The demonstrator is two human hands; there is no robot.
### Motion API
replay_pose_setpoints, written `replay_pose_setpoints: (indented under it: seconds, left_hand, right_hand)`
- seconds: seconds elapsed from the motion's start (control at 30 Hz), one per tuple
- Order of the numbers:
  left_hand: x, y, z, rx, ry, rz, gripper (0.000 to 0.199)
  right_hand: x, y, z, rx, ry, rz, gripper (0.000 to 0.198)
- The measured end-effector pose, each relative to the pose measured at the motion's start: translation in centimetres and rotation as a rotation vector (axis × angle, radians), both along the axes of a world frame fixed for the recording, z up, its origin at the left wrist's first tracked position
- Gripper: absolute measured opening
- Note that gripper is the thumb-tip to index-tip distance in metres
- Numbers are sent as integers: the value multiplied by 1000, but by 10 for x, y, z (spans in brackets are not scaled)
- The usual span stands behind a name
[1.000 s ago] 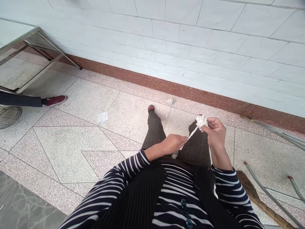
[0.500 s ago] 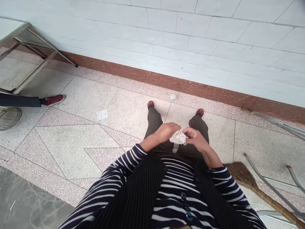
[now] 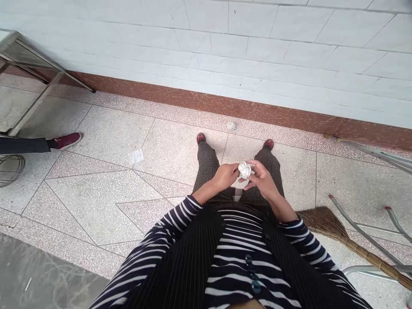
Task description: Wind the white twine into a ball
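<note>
A small ball of white cord (image 3: pixel 245 170), with twisted strands across its surface, is held up in front of my thighs. My right hand (image 3: pixel 263 180) grips it from the right, fingers curved round its far and near sides. On the other side my left hand (image 3: pixel 225 176) is closed, its fingertips pinched against the ball's left edge; any loose strand between them is too small to see. A second wound ball (image 3: pixel 231 125), pale and similar in size, lies on the floor beyond my feet, near the wall.
A straw broom (image 3: pixel 325 223) and a metal-legged stool (image 3: pixel 357 223) are on my right. Further left lies a white paper (image 3: pixel 136 156). Another person's shoe (image 3: pixel 68 140) shows beside a metal table frame (image 3: pixel 38 96) and a wire basket (image 3: pixel 11 169). The tiled wall (image 3: pixel 206 56) stands ahead.
The ball has been raised slightly and turned in my right hand, so more of it shows. My left fingers have come in from above it to its left edge. The view has shifted slightly.
</note>
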State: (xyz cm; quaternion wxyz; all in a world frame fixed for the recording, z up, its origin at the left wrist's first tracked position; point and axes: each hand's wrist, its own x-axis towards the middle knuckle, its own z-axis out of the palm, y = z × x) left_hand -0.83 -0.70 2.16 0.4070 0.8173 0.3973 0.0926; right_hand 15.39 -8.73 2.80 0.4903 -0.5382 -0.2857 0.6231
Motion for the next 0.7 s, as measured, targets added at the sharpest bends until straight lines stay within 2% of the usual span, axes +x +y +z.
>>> replay_pose_setpoints:
  seconds: [0.17,0.3,0.5,0.7]
  left_hand:
    - [-1,-1,-4,49,70,-29,25]
    - [-2,8,0,70,28,-51,24]
    - [1,20,6,93,-37,-44,25]
    - [6,8,-3,23,-2,-31,23]
  right_hand:
    - [-2,-4,-4,-83,135,-117,47]
    - [-3,-4,-2,-110,217,-95,44]
    - [1,0,5,-38,138,-31,44]
    - [6,3,5,27,115,-53,50]
